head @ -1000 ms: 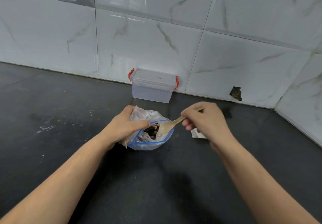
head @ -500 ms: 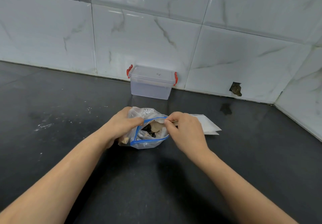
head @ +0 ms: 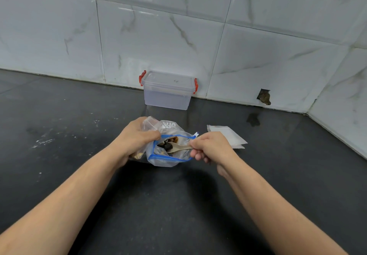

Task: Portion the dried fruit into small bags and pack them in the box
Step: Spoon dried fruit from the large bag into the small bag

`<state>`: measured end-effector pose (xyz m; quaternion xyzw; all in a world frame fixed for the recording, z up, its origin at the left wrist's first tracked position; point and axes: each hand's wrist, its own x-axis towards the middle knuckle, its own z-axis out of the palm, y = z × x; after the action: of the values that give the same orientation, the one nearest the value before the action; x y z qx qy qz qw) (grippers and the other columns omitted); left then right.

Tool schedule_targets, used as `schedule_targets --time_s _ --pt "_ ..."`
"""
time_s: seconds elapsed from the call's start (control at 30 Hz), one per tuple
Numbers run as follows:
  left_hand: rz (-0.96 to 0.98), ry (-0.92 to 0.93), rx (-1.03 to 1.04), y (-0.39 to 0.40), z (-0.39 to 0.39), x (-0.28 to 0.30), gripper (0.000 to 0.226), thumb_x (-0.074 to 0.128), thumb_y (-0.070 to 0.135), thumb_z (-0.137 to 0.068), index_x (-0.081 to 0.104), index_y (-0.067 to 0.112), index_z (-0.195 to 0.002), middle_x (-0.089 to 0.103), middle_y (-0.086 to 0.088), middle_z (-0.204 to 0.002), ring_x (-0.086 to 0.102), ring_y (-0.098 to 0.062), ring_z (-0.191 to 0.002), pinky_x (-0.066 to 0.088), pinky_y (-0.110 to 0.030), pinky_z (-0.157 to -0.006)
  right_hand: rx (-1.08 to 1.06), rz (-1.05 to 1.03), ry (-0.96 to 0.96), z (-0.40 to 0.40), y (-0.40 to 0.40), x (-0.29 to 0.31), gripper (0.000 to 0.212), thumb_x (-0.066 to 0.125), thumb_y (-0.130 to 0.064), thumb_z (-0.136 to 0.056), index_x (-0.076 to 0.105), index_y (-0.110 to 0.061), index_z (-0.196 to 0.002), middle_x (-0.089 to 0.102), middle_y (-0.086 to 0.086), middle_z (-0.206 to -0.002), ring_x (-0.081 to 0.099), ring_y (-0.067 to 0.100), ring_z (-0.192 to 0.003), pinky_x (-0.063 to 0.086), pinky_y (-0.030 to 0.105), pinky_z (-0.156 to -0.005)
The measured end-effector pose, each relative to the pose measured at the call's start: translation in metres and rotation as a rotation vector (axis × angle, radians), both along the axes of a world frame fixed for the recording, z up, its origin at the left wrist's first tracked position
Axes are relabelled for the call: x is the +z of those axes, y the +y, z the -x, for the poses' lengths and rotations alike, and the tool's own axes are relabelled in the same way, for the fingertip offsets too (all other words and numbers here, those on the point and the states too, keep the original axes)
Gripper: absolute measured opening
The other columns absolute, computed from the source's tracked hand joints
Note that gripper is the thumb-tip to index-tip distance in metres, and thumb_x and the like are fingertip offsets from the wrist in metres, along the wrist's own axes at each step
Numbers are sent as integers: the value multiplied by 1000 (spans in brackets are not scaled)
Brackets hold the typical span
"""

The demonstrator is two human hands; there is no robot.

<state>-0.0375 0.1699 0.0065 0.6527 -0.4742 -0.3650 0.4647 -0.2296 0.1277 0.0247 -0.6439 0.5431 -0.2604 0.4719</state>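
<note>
Left hand point(head: 137, 141) grips the zip bag point(head: 168, 155) of dried fruit point(head: 166, 145) on the dark desk point(head: 79, 135), fingers curled round its left edge. Right hand point(head: 210, 147) pinches a wooden spoon point(head: 178, 148) (bowl inside the bag). Small bags point(head: 228, 136) lie just right; the lidded box point(head: 168, 91) sits far against the wall.

The left hand point(head: 137, 141) covers the near-left side of the zip-top bag point(head: 168, 155), hiding part of its contents. The wooden spoon's point(head: 178, 149) handle disappears inside the right hand point(head: 212, 147), whose wrist hides a corner of the small bags point(head: 228, 137). Printed lettering on the bag is too crumpled to read. Both forearms run off the bottom edge.
</note>
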Motion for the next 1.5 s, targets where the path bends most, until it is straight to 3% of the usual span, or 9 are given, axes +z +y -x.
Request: schedule_targets --time_s 0.13,0.4,0.6,0.73,0.93,1.13,1.33,1.4,1.5 --pt "10 -48 27 -2 -2 -3 37 69 17 -74 59 19 -110 68 -4 -99 66 -20 -91 54 -38 -84 -103 -157 -159 3 -6 -3 12 57 -9 -89 65 -6 -80 59 -3 -44 46 1 -32 29 12 -34" --pt "7 -99 34 -4 -2 -2 48 70 29 -67 57 20 -112 65 -1 -101 63 -19 -94 52 -42 -88 -4 309 180 8 -3 5 20 58 -14 -84 71 -12 -68 64 -3 -49 51 4 -41 47 22 -55" --pt "91 -147 23 -3 -3 -1 46 72 21 -74 55 23 -117 61 4 -105 58 -13 -97 49 -33 -83 -29 3 -44 23 -6 10 17 61 -12 -86 67 -12 -71 59 -3 -48 44 3 -35 27 16 -37" --pt "174 -198 -15 -1 -4 2 42 75 22 -75 54 28 -111 56 13 -103 53 -4 -94 42 -20 -70 -4 -4 -41 34 -3 22 18 62 -13 -87 68 -14 -70 58 -3 -47 44 3 -35 27 15 -37" --pt "297 -269 -87 3 -1 5 56 78 34 -66 51 28 -115 53 12 -113 49 -10 -106 37 -19 -82 6 64 -142 37 -1 51 12 62 -10 -86 71 -8 -78 57 0 -49 43 6 -38 28 17 -38" --pt "359 -301 -128 2 1 4 64 73 46 -60 49 32 -117 54 14 -121 48 -6 -114 32 -10 -87 96 288 -37 5 2 75 12 63 -14 -86 72 -11 -77 60 -5 -47 47 5 -40 33 16 -41" --pt "410 -249 -121 0 -1 2 61 71 52 -58 53 31 -113 58 14 -113 53 -6 -110 41 -19 -90 235 967 533 -29 27 71 18 56 -27 -88 73 -24 -84 73 -5 -80 66 15 -75 51 31 -72" --pt "416 -218 -122 1 0 3 59 71 51 -58 53 35 -111 59 15 -112 54 -4 -108 41 -17 -88 204 1020 518 -26 28 72 19 55 -27 -88 73 -24 -86 73 -4 -82 66 18 -78 51 33 -74" --pt "413 -211 -114 2 0 5 54 74 47 -59 49 44 -107 59 18 -111 53 -3 -108 39 -16 -86 86 791 253 -12 18 77 16 60 -20 -81 72 -17 -71 70 -3 -61 64 12 -58 54 33 -67"
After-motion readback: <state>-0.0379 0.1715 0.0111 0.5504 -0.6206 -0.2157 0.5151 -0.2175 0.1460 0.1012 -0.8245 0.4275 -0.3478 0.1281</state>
